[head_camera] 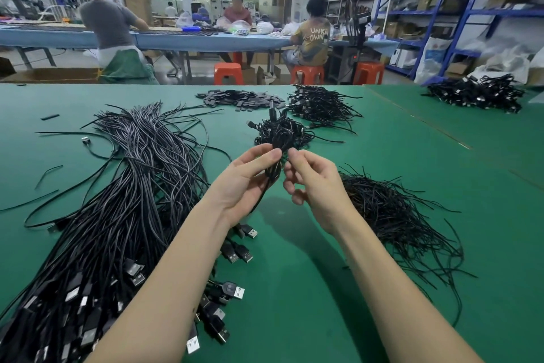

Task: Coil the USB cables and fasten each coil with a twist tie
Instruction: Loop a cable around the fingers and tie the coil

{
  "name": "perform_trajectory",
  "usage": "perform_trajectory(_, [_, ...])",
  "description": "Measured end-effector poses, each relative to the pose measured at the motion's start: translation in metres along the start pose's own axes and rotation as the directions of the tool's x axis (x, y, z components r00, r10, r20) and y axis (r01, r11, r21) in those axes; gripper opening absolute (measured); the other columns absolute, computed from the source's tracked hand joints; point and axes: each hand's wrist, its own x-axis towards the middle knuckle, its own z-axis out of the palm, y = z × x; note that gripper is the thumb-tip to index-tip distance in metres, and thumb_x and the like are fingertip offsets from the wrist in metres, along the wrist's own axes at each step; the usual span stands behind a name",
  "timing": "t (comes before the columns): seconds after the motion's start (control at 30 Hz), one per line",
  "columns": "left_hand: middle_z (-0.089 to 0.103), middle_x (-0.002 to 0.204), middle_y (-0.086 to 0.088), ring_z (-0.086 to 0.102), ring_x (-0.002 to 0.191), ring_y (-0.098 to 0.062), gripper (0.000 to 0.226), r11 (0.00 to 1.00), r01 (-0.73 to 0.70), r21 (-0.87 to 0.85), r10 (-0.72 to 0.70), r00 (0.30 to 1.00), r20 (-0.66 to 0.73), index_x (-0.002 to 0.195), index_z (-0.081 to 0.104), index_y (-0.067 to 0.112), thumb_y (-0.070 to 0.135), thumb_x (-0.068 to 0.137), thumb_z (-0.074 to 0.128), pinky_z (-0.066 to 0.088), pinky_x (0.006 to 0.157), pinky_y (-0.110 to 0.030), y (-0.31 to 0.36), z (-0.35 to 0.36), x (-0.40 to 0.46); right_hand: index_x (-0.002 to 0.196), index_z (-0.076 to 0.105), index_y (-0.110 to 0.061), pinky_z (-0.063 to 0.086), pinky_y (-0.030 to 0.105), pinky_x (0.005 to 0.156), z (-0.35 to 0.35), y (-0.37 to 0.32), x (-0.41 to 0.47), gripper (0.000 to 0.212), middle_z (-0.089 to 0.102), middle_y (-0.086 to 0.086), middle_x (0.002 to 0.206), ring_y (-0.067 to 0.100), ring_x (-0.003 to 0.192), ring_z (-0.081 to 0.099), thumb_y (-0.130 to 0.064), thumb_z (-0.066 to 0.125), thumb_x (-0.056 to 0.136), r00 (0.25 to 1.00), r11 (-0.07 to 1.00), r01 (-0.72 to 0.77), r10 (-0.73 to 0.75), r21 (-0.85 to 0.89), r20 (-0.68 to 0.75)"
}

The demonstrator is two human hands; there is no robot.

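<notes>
The green work table [382, 174] is covered with cable stock. The largest mass, a long bundle of uncoiled USB cables [123, 201], is laid along the left side, with its plugs at the near edge. A loose heap of twist ties [391, 212] is placed to the right of the hands. Finished coils are gathered in a small pile [282, 130] just beyond the hands, and in further heaps at the far centre [321, 105] and far right [477, 93]. A small coil [272, 170] is held above the table centre. It is gripped by the left hand [244, 183], fingers curled round it. The right hand [312, 186] is pinched at the coil's top, apparently on a tie; the tie itself cannot be made out. It is judged that fastening is under way, and that most of the stock remains to be coiled.
</notes>
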Motion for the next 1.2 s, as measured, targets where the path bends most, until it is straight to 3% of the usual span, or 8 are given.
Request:
perform_trajectory(0.1, [0.072, 0.080, -0.005, 0.066, 0.073, -0.016, 0.013, 1.000, 0.008, 0.027, -0.008, 1.000, 0.004, 0.075, 0.076, 0.018, 0.008, 0.067, 0.076, 0.055, 0.083, -0.025, 0.003, -0.001, -0.001, 0.071, 0.061, -0.013, 0.030, 0.011, 0.032, -0.003, -0.012, 0.003, 0.025, 0.050, -0.004, 0.063, 0.003, 0.045, 0.045, -0.027, 0.065, 0.092, 0.882, 0.784, -0.472, 0.415, 0.403, 0.225])
perform_trajectory(0.17, [0.072, 0.079, -0.004, 0.067, 0.071, -0.015, 0.017, 0.999, 0.024, 0.025, -0.024, 1.000, -0.010, 0.080, 0.074, 0.018, 0.009, 0.065, 0.077, 0.056, 0.079, -0.024, 0.003, -0.001, -0.002, 0.073, 0.064, -0.015, 0.033, 0.012, 0.033, -0.005, -0.013, 0.004, 0.027, 0.056, -0.004, 0.064, 0.005, 0.045, 0.048, -0.030, 0.064, 0.094, 0.876, 0.806, -0.482, 0.438, 0.342, 0.202])
perform_trajectory(0.27, [0.070, 0.074, -0.002, 0.064, 0.065, -0.013, 0.024, 0.999, 0.048, 0.017, -0.047, 0.997, -0.066, 0.087, 0.070, 0.016, 0.011, 0.066, 0.078, 0.057, 0.066, -0.021, 0.003, -0.003, -0.002, 0.089, 0.067, -0.021, 0.044, 0.021, 0.044, -0.008, -0.007, 0.002, 0.022, 0.070, -0.006, 0.078, 0.011, 0.053, 0.060, -0.034, 0.056, 0.103, 0.996, 0.964, -0.052, 0.032, -0.260, -0.081])
perform_trajectory(0.37, [0.070, 0.073, -0.001, 0.064, 0.063, -0.011, 0.022, 0.999, 0.054, -0.005, -0.054, 0.994, -0.092, 0.085, 0.070, 0.017, 0.013, 0.066, 0.078, 0.057, 0.066, -0.020, 0.004, -0.004, -0.001, 0.096, 0.064, -0.032, 0.045, 0.019, 0.055, -0.020, 0.001, 0.002, 0.002, 0.069, -0.016, 0.092, 0.010, 0.066, 0.064, -0.030, 0.063, 0.096, 0.882, 0.656, 0.346, -0.472, -0.671, -0.006])
perform_trajectory(0.47, [0.068, 0.072, 0.000, 0.063, 0.066, -0.012, 0.023, 0.998, 0.068, -0.012, -0.069, 0.992, -0.102, 0.088, 0.068, 0.017, 0.015, 0.067, 0.078, 0.056, 0.069, -0.021, 0.004, -0.004, 0.000, 0.100, 0.064, -0.033, 0.046, 0.020, 0.057, -0.025, 0.003, -0.001, 0.012, 0.065, -0.018, 0.098, 0.011, 0.070, 0.064, -0.032, 0.070, 0.090, 0.760, 0.429, 0.479, -0.639, -0.766, 0.117])
perform_trajectory(0.77, [0.067, 0.073, -0.002, 0.060, 0.072, -0.014, 0.025, 0.992, 0.112, -0.050, -0.118, 0.985, -0.127, 0.088, 0.069, 0.015, 0.015, 0.065, 0.079, 0.057, 0.067, -0.022, 0.003, 0.000, 0.002, 0.089, 0.075, -0.021, 0.050, 0.031, 0.051, -0.017, 0.004, -0.006, 0.006, 0.069, -0.012, 0.092, 0.009, 0.063, 0.058, -0.026, 0.076, 0.089, 0.617, 0.275, 0.520, -0.775, -0.809, 0.134])
perform_trajectory(1.07, [0.067, 0.071, 0.000, 0.060, 0.069, -0.012, 0.005, 0.995, 0.098, 0.000, -0.098, 0.987, -0.125, 0.066, 0.078, 0.020, 0.015, 0.066, 0.079, 0.056, 0.067, -0.023, 0.001, -0.003, 0.004, 0.088, 0.074, -0.017, 0.046, 0.023, 0.057, -0.013, 0.008, -0.003, 0.009, 0.068, -0.011, 0.085, 0.008, 0.061, 0.059, -0.024, 0.073, 0.094, 0.699, 0.340, 0.462, -0.709, -0.819, 0.100])
perform_trajectory(1.2, [0.069, 0.073, 0.000, 0.062, 0.066, -0.012, 0.017, 0.999, 0.028, 0.044, -0.025, 0.997, -0.077, 0.081, 0.072, 0.019, 0.013, 0.067, 0.077, 0.054, 0.070, -0.022, 0.005, -0.010, 0.001, 0.077, 0.072, -0.017, 0.039, 0.015, 0.049, -0.007, -0.001, 0.005, 0.014, 0.063, -0.006, 0.071, 0.008, 0.055, 0.052, -0.015, 0.073, 0.091, 0.992, 0.960, 0.101, -0.116, -0.261, -0.044])
